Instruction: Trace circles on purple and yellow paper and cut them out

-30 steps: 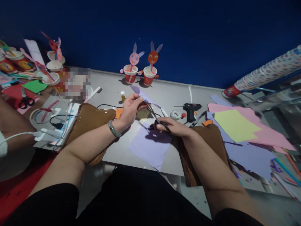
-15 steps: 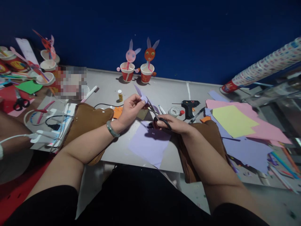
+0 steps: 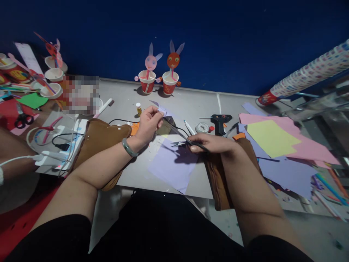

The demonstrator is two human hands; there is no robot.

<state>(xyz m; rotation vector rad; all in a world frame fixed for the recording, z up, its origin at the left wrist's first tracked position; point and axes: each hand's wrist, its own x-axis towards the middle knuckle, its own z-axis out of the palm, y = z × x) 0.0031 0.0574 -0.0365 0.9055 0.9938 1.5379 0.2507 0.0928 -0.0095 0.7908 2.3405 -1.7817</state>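
Fingers (image 3: 157, 118) of the person's L hand (image 3: 148, 125) pinch a small purple paper piece (image 3: 162, 110), held up above the tabletop (image 3: 133, 176) roughly mid-view; R hand (image 3: 208, 143) is closed round the handles of scissors (image 3: 176, 130), blades pointing up & L twd the paper, tips nr the L fingers; can't tell if they touch the paper. Below, a lilac sheet (image 3: 169, 167) lies flat, R hand's shadow across it, w/ a metal-tipped tool (image 3: 177, 144) partly hidden by that hand (type unclear). Just beyond: an olive piece (image 3: 164, 128), a white marker (image 3: 188, 127), a tape roll (image 3: 202, 127) & a black glue gun (image 3: 219, 123). Nr the L hand, a small bottle w/ white cap (image 3: 139, 109), upright. Brown cushions under both forearms, L one (image 3: 105, 140) & R one (image 3: 218, 185). Far R: pink paper (image 3: 313, 149) w/ a yellow sheet (image 3: 272, 140) on top, plus a long stack of cups (image 3: 308, 78), tilted. At the back, 2 red paper cups stand side by side: pink rabbit cup (image 3: 147, 84), orange rabbit cup (image 3: 169, 86). Far L: power strip (image 3: 64, 145) & another person's arm (image 3: 13, 143).
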